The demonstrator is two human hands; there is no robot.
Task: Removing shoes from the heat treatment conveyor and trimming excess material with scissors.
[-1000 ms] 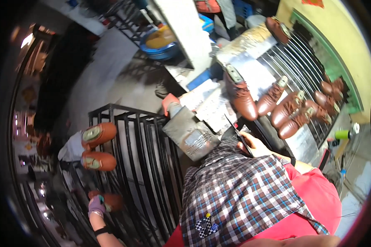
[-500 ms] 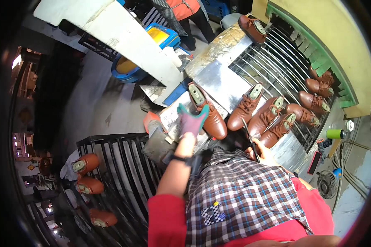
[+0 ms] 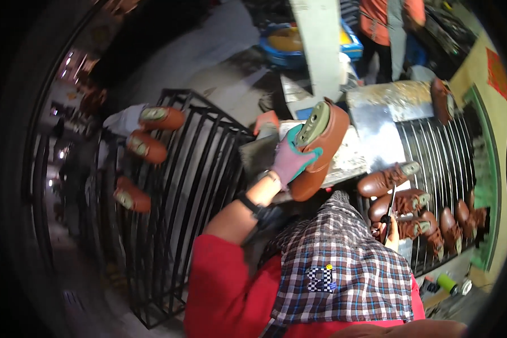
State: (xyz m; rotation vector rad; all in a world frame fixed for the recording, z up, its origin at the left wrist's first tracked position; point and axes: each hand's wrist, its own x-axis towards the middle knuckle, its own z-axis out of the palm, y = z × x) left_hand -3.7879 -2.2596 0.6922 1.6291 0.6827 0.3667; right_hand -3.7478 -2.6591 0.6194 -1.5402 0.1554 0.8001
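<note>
- Apparently firmly, the gloved left hand (image 3: pixel 290 161) holds a brown shoe (image 3: pixel 333 141) over the near edge of the bench (image 3: pixel 377 127), fingers clamped round its side, heel up and toe down.
- A slip looks the likeliest mishap: one hand alone bears the shoe, its upper appears smooth, and a loosened thumb could let it fall toe-first.
- At right, the bare right hand (image 3: pixel 392 234) has its visible fingers closed round a slim, pointed tool (image 3: pixel 388 215), its wrist hidden by the apron (image 3: pixel 349 248).
- Lying across the view of the laced shoes (image 3: pixel 377 183), the tool's tip may or may not touch them; a careless wrist turn could scratch an upper or snag a lace.
- Close spacing adds to the risk: several laced shoes crowd together beside the metal rods (image 3: pixel 431 146), where one knock might scuff more than one.
</note>
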